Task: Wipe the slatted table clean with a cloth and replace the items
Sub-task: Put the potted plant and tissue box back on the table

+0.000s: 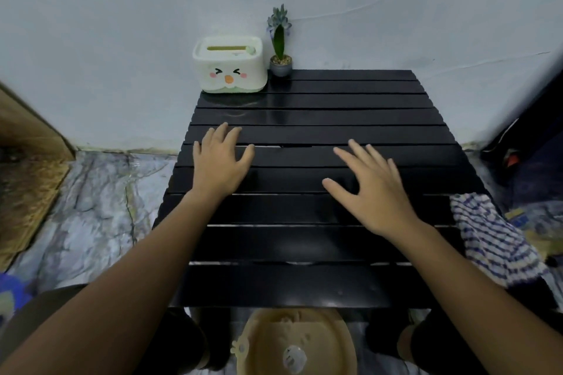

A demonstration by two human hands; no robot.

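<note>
A black slatted table (pixel 304 246) fills the middle of the head view. My left hand (pixel 221 161) hovers open over its left-middle slats, fingers spread, holding nothing. My right hand (pixel 370 189) is open too, over the right-middle slats. A blue-and-white striped cloth (pixel 493 237) lies crumpled on the table's right edge, apart from both hands. At the far left corner stands a white tissue box with a cartoon face (pixel 230 65). Next to it on the right is a small potted plant (pixel 280 52) in a grey pot.
A pale wall runs right behind the table. Marble-patterned floor (pixel 91 207) lies to the left, with a wooden panel (pixel 27 161) beyond it. A beige round object (pixel 298 344) sits under the near edge, between my knees. Dark items (pixel 530 155) are piled at the right.
</note>
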